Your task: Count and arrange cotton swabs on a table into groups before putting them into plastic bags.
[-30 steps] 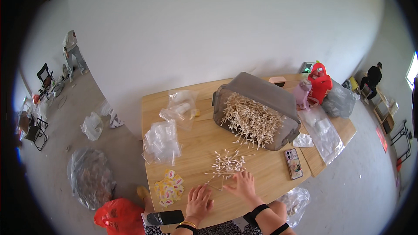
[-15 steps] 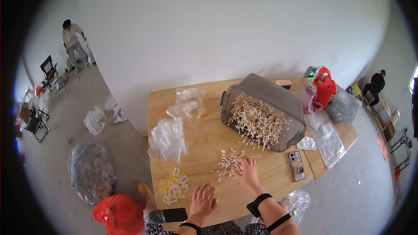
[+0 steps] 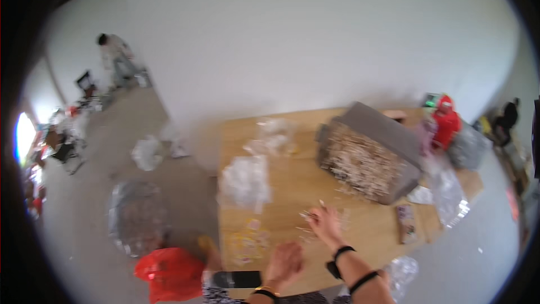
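Note:
My right hand [image 3: 325, 226] is closed on a few cotton swabs [image 3: 306, 214], whose tips stick out past the fingers. Other loose swabs [image 3: 308, 237] lie on the wooden table [image 3: 292, 177] around that hand. Low over the near edge of the table is my left hand [image 3: 286, 260], smeared by motion, so its fingers cannot be made out. A grey plastic bin [image 3: 382, 129] lies tipped on its side beyond my right hand, with a heap of swabs [image 3: 363, 160] at its mouth. Left of my hands are small yellow-and-white cards [image 3: 248, 242].
Clear plastic bags [image 3: 246, 181] lie on the table's left side. A phone [image 3: 406, 224] rests at the right, near red [image 3: 445, 123] and grey bags. A dark flat object [image 3: 237, 279] sits at the near edge. A red bag [image 3: 171, 275] stands on the floor; one person [image 3: 118, 56] bends far left.
The whole view has shifted, and the scene sits further right and is blurred. My right hand has gathered some swabs from the small pile. The far-left person has bent down.

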Tool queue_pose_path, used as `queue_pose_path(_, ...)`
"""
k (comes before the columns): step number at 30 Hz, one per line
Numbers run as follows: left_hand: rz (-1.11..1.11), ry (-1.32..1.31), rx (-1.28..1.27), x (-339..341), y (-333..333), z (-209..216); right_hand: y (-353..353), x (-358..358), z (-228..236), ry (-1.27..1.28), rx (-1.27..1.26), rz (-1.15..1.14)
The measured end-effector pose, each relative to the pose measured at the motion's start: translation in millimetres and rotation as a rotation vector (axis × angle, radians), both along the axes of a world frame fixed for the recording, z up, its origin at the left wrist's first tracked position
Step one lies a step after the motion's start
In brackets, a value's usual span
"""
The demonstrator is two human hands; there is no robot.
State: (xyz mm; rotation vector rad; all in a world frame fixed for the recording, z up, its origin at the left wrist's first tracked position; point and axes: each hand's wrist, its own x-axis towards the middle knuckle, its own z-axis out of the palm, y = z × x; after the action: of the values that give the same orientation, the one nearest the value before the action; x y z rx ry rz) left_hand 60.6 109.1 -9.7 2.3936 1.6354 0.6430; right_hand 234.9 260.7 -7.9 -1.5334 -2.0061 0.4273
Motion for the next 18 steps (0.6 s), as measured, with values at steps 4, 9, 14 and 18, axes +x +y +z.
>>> queue_pose_path(4, -0.081, 0.023, 0.027, 25.6, 7.8, -11.5, -26.6, 22.8, -2.6, 0.013, 0.077, -0.012)
queue_pose_path(9, 0.022, 0.023, 0.112, 25.2, -7.0, 2.8, -45.5, -5.4, -9.8, -0.021, 0.15, 0.06)
queue_pose_path(14, -0.037, -0.024, -0.065, 18.5, -7.2, -6.3, -52.5, -14.6, -8.0, 0.028, 0.102, 0.093)
queue_pose_path(18, -0.015, 0.035, -0.106, 23.5, -10.3, -5.0, -59.4, -6.3, -10.4, 0.052, 0.045, 0.188)
